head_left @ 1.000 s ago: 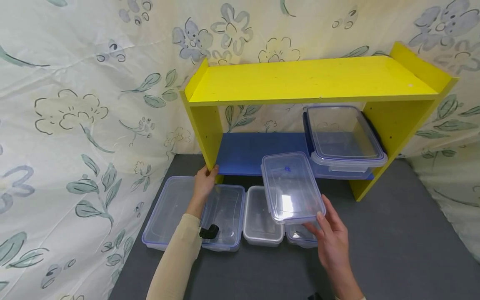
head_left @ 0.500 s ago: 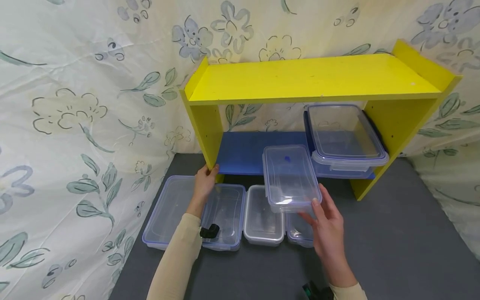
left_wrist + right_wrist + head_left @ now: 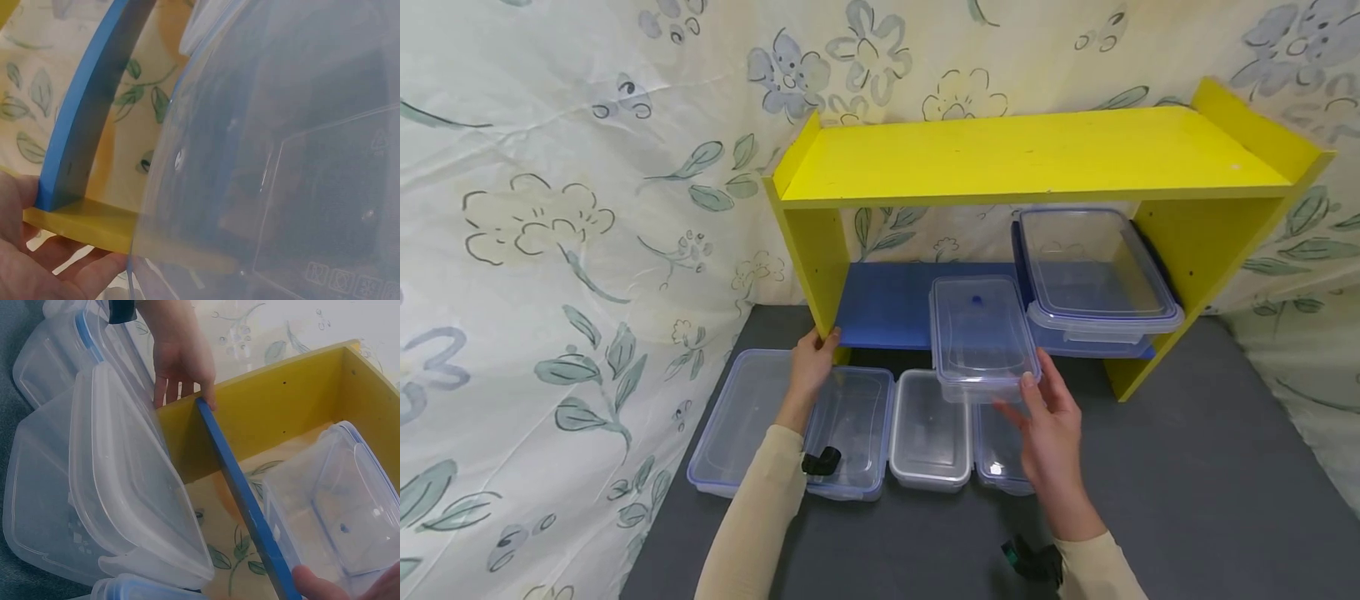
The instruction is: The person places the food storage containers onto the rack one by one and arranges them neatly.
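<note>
As the left hand [image 3: 811,367] grips the yellow wooden rack [image 3: 1037,156], the right hand [image 3: 1054,446] holds a clear rectangular plastic box [image 3: 985,337] over its blue shelf [image 3: 887,308]; loading appears partial: larger clear box [image 3: 1101,275] in, four boxes [image 3: 930,429] outstanding.

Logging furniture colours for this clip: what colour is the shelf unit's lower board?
The lower board is blue; it shows best in the head view.

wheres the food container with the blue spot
In the head view, that food container is in the right hand, at the front of the blue shelf, left of the larger container.
</note>
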{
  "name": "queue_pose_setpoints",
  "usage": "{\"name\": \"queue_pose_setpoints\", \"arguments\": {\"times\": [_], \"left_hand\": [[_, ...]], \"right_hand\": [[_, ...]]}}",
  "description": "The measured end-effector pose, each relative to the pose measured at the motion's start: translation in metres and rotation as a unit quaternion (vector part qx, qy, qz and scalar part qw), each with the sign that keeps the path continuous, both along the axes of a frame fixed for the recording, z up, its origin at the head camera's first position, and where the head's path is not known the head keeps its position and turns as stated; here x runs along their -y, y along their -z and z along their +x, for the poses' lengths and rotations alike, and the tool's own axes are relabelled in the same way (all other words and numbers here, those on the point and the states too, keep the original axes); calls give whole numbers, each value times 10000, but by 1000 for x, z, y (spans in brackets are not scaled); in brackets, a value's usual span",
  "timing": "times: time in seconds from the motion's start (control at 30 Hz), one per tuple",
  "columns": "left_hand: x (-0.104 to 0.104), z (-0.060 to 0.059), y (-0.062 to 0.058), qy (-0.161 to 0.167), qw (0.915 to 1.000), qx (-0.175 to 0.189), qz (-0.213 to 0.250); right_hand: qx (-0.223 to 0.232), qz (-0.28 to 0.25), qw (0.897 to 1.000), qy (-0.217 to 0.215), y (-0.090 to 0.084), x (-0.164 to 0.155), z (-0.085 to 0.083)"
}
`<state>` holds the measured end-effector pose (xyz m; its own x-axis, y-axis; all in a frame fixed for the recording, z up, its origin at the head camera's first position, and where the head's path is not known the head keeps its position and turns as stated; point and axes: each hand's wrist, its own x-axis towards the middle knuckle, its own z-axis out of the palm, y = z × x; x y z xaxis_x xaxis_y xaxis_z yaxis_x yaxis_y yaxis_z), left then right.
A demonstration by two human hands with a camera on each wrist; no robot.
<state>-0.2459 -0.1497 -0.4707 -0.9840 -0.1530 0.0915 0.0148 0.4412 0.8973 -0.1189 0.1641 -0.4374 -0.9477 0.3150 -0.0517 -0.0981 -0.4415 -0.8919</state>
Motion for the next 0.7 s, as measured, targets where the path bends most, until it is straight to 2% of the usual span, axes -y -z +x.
{"name": "queue_pose_setpoints", "arguments": {"times": [0.7], "left_hand": [[0, -2, 1, 21, 9999, 84, 62]], "right_hand": [[-82, -386, 9971, 647, 2, 17, -30]]}}
